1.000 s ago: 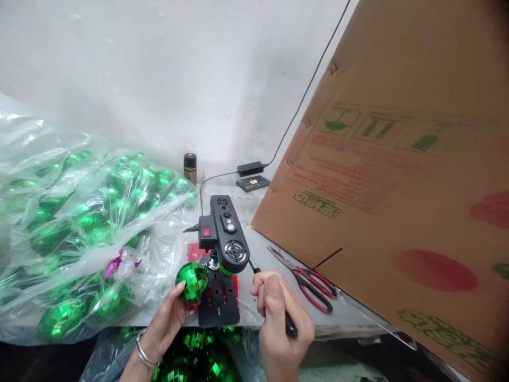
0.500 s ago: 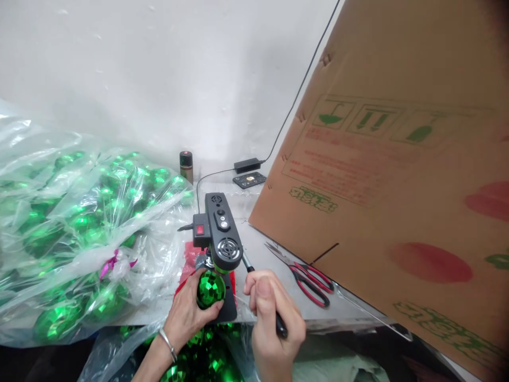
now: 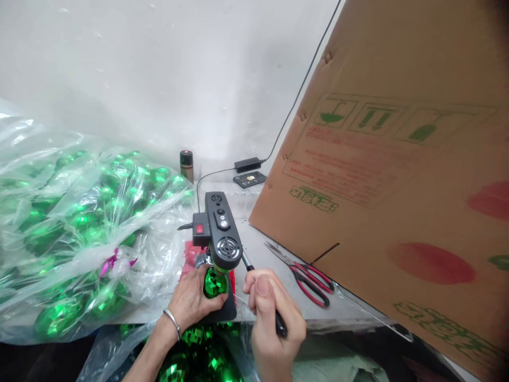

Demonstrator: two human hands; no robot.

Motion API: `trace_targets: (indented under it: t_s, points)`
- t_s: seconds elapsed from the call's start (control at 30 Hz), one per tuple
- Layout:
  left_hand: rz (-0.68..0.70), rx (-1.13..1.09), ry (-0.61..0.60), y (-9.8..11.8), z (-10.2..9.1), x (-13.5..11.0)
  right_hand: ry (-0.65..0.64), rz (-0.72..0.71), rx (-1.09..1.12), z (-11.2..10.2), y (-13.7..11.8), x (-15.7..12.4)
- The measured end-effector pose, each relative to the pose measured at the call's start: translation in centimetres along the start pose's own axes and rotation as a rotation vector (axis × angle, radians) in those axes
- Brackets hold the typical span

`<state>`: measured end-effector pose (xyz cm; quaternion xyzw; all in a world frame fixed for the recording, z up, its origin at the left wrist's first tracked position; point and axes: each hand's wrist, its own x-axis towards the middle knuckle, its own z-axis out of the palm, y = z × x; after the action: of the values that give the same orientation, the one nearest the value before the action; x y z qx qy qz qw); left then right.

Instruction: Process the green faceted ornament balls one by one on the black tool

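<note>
My left hand (image 3: 193, 294), with a silver bangle at its wrist, is closed around a shiny green mirror-faceted ball (image 3: 215, 284). The ball sits under the front end of a small black bench machine (image 3: 223, 228), over its dark base plate; its top is hidden by the machine head. My right hand (image 3: 274, 318) is wrapped round the black-gripped lever (image 3: 281, 324) that comes out of the machine's right side. A red switch (image 3: 199, 229) shows on the machine's left box.
Clear plastic bags of green balls (image 3: 83, 217) cover the left side. Red-handled scissors (image 3: 312, 284) lie right of the lever, beside a large cardboard box (image 3: 377, 159). A small can (image 3: 186, 166), power adapter (image 3: 247, 165) and phone-like black slab (image 3: 249, 179) are by the wall. More green balls (image 3: 199, 355) lie below the table edge.
My left hand has pushed the green ball slightly to the right and further in beneath the machine head. My right hand stays on the lever, almost unmoved.
</note>
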<state>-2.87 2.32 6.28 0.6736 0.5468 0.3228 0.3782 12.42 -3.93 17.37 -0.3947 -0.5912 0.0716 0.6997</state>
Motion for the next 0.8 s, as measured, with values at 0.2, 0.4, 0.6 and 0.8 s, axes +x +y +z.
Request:
trace_targets:
  t_s: [0.2,0.4,0.6,0.8]
  points:
    - [0.062,-0.164,0.098,-0.6,2.4,-0.5,0.003,-0.005,-0.005,-0.1,0.0,-0.1]
    - [0.031,-0.24,0.172,-1.5,3.9,-0.9,0.006,0.005,0.012,-0.2,0.5,-0.8]
    - [0.025,-0.234,0.137,-1.1,3.7,-0.5,0.094,-0.036,0.026,0.4,1.5,-2.2]
    - [0.011,-0.224,0.123,-0.6,3.4,-0.6,0.177,-0.008,0.078,0.9,2.8,-3.9]
